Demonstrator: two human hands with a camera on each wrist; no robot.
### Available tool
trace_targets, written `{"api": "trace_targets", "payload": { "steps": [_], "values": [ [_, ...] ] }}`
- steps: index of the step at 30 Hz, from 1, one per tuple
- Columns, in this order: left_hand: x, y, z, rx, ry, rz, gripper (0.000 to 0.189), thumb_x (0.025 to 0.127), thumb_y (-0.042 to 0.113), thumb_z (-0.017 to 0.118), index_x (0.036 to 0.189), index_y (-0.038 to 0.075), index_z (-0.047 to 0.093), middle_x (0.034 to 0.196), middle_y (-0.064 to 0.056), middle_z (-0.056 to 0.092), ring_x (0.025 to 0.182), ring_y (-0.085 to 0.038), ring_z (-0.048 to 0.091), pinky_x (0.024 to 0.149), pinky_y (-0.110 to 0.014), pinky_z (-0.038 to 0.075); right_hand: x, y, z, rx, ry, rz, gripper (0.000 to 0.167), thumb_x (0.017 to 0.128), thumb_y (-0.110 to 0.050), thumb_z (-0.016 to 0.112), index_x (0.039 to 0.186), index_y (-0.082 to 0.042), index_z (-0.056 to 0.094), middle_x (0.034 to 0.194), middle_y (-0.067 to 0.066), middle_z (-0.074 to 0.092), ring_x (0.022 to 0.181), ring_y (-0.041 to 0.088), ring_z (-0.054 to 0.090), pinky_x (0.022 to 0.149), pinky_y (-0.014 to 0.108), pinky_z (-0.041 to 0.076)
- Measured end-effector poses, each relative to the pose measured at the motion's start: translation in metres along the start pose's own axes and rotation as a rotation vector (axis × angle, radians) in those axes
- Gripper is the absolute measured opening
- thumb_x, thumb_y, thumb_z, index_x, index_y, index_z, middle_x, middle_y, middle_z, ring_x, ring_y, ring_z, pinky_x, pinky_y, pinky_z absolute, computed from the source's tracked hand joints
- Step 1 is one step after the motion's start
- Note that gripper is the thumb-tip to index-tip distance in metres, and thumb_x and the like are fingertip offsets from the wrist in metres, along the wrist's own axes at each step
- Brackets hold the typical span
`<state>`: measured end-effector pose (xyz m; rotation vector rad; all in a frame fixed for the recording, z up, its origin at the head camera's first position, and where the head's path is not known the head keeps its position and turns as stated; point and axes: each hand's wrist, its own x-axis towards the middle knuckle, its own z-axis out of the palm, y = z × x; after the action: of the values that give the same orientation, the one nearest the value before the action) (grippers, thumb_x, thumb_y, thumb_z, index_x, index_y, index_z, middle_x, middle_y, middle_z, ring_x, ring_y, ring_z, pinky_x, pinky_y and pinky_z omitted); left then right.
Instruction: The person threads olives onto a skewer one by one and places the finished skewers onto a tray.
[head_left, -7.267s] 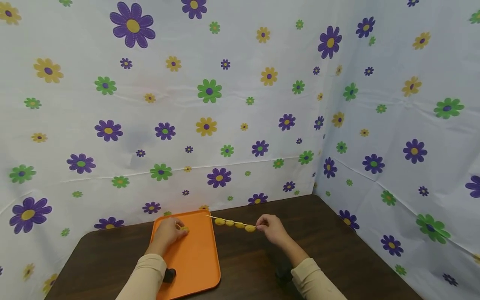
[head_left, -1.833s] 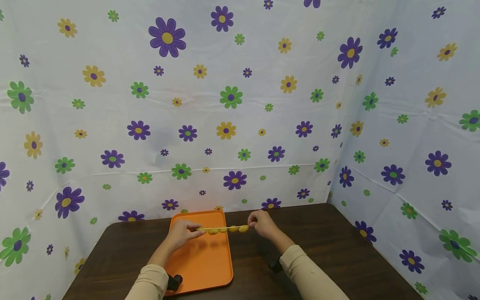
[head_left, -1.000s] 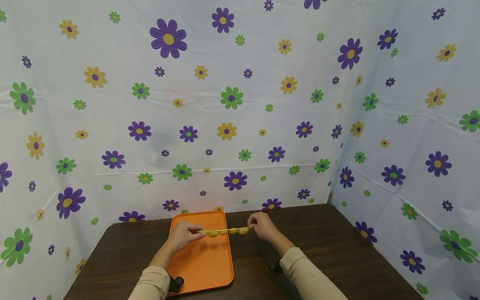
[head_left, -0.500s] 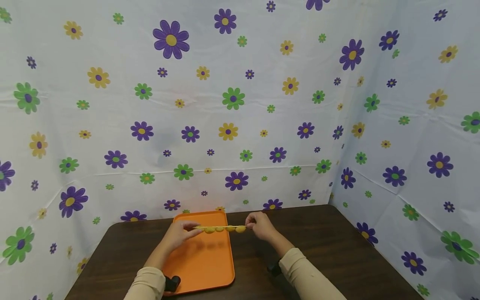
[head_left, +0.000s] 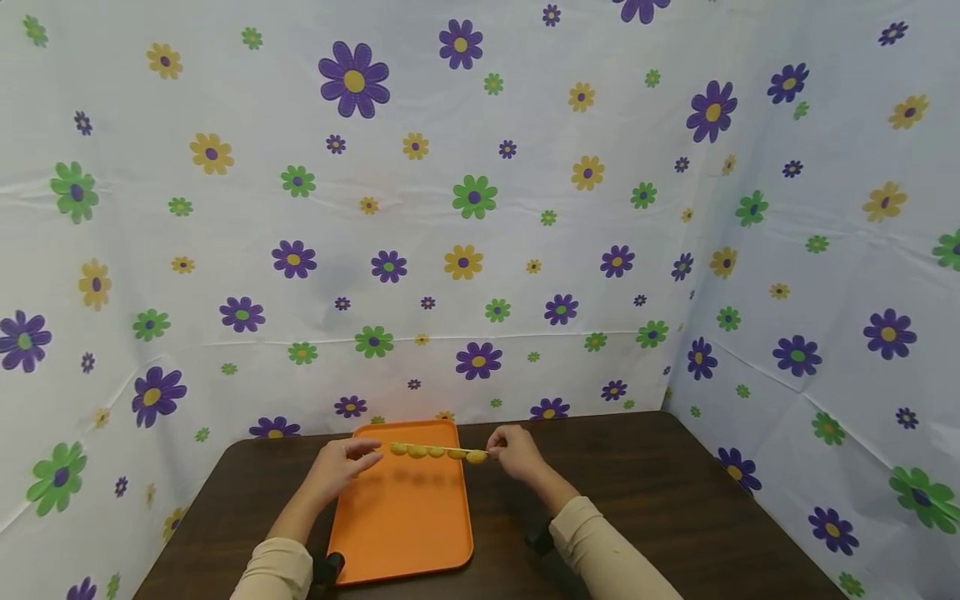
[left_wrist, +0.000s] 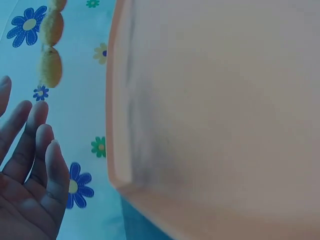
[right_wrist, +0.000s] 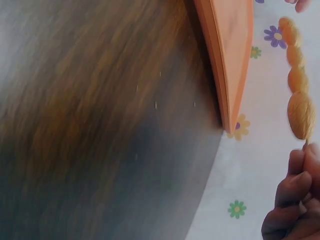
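Note:
A thin skewer strung with several yellow oval pieces, like small wrinkled fruits, is held almost level above the orange tray. My right hand pinches its right end between thumb and fingers; the right wrist view shows the bare stick end in that grip, right below the largest piece. My left hand is just left of the skewer's other end, fingers apart and holding nothing. In the left wrist view a gap shows between its fingertips and the end piece.
The tray lies on a dark brown wooden table, toward its left side. A white cloth with printed flowers hangs behind the table and along its right. Each wrist carries a small black camera.
Earlier the left hand held a yellow piece over the tray, then pinched it at the skewer's left end. Now it has let go and drawn left; the skewer carries one more piece.

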<state>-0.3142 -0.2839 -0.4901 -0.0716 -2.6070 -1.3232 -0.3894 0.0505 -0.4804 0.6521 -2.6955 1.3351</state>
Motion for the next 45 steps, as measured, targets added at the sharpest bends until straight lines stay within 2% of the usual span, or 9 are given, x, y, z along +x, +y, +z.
{"api": "trace_targets", "payload": {
  "steps": [7,12,19,23,29,37,45],
  "values": [
    [-0.008,-0.004,-0.01,-0.007,0.032,-0.003,0.034,0.096,0.027,0.073,0.12,0.003,0.074,0.113,-0.011,0.073,0.098,-0.024,0.068,0.078,-0.034,0.06,0.011,0.001,0.018,-0.032,0.059,0.032,0.013,0.089,0.004,0.073,0.078,-0.002,0.069,0.069,0.002,0.061,0.063,0.013,0.053,0.056,0.025,0.048],
    [-0.008,-0.006,-0.014,-0.031,0.041,-0.029,0.035,0.096,0.028,0.072,0.121,0.003,0.073,0.113,-0.011,0.073,0.093,-0.022,0.066,0.076,-0.034,0.061,0.016,-0.004,0.029,-0.079,0.084,0.09,0.012,0.088,0.001,0.074,0.077,-0.003,0.07,0.07,0.002,0.061,0.063,0.015,0.053,0.057,0.028,0.049],
    [-0.006,-0.002,-0.009,-0.016,0.037,-0.005,0.03,0.098,0.023,0.069,0.121,0.003,0.073,0.119,-0.015,0.071,0.1,-0.029,0.069,0.079,-0.039,0.062,0.01,-0.017,0.039,-0.164,0.121,0.229,0.017,0.09,-0.003,0.071,0.074,-0.008,0.066,0.07,0.003,0.059,0.062,0.02,0.054,0.053,0.033,0.049],
    [-0.005,0.0,-0.004,-0.024,0.028,-0.008,0.03,0.099,0.022,0.068,0.122,0.003,0.073,0.116,-0.014,0.072,0.1,-0.028,0.069,0.078,-0.038,0.062,0.005,-0.02,0.047,-0.239,0.129,0.275,0.019,0.088,-0.006,0.075,0.073,-0.011,0.066,0.069,0.001,0.059,0.059,0.019,0.054,0.052,0.033,0.049],
    [-0.005,0.001,0.001,-0.044,0.032,-0.02,0.031,0.099,0.025,0.068,0.121,0.003,0.073,0.111,-0.011,0.074,0.098,-0.026,0.069,0.077,-0.038,0.062,-0.004,-0.028,0.059,-0.31,0.119,0.222,0.02,0.083,-0.007,0.081,0.07,-0.013,0.067,0.067,-0.001,0.06,0.056,0.017,0.053,0.05,0.034,0.049],
    [-0.003,0.003,0.009,-0.077,0.018,-0.015,0.032,0.1,0.025,0.067,0.12,0.001,0.073,0.107,-0.01,0.075,0.097,-0.028,0.069,0.077,-0.039,0.062,-0.018,-0.036,0.076,-0.295,0.072,0.169,0.027,0.086,-0.015,0.081,0.067,-0.018,0.061,0.064,-0.005,0.054,0.054,0.014,0.049,0.046,0.03,0.042],
    [-0.001,0.0,0.008,-0.072,0.001,-0.005,0.035,0.1,0.029,0.067,0.12,0.002,0.073,0.107,-0.01,0.075,0.099,-0.027,0.069,0.077,-0.039,0.062,-0.023,-0.038,0.083,-0.309,0.013,0.105,0.03,0.085,-0.015,0.082,0.067,-0.017,0.059,0.064,-0.006,0.051,0.054,0.013,0.046,0.046,0.028,0.038]
  ]
}}
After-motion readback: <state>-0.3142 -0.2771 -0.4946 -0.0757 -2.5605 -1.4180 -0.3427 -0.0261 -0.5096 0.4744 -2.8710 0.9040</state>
